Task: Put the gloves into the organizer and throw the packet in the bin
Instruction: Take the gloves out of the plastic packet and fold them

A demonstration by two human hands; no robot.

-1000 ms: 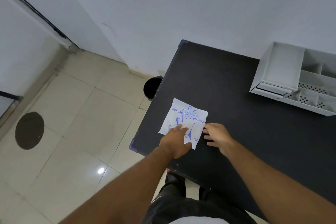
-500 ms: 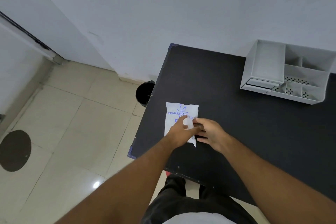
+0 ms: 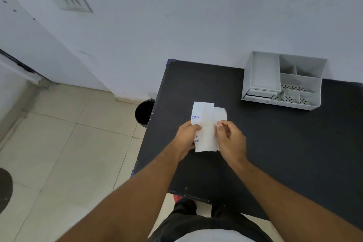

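Note:
A white packet of disposable gloves (image 3: 206, 124) with blue print is held up above the black table (image 3: 275, 143), folded or turned so its plain side faces me. My left hand (image 3: 186, 137) grips its left edge. My right hand (image 3: 230, 137) pinches its right edge between thumb and fingers. The grey organizer (image 3: 282, 80) with several compartments stands at the table's back right. A black bin (image 3: 144, 112) sits on the floor by the table's left edge.
A white wall runs behind the table. Tiled floor lies to the left, with a dark round patch (image 3: 5, 188) at the far left. My legs stand at the table's front edge.
The packet lay flat on the table under both hands. Now both hands have lifted and turned it, hiding most of the blue print.

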